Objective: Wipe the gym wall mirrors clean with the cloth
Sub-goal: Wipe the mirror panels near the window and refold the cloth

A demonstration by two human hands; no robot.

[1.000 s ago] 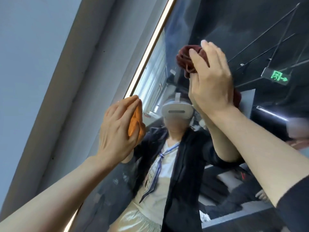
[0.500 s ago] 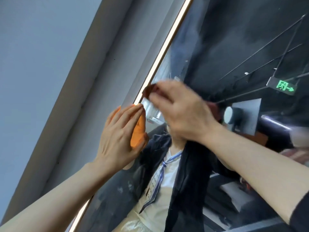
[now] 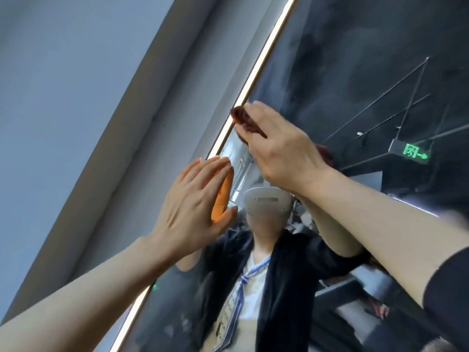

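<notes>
- The right hand (image 3: 276, 146) is pressing a dark red cloth (image 3: 245, 120) flat against the mirror (image 3: 330, 59), its fingers lying straight and close together over the fabric, which is likely spreading the pressure across a wide patch of glass
- The dark red cloth is sitting high on the mirror, its top corner touching the lit strip (image 3: 256, 72) that is running along the mirror's edge; this placement is suggesting that the border of the glass is the part being wiped
- The left hand (image 3: 195, 201) is lying lower down, just beside the same edge, with fingers straight and together, pressing an orange cloth (image 3: 223, 196) against the glass; only a band of orange is showing past the fingers and thumb
- The two hands are working near each other but apart, each covering its own patch, so both cloths are probably sharing the wiping
- The mirror is reflecting the person, a dark ceiling and a green exit sign (image 3: 413, 152), while a grey wall (image 3: 63, 97) is bordering it on the left
- Smeary grey patches are showing on the upper glass above the right hand, so I am judging the cleaning as only partly done, with that higher area needing passes
</notes>
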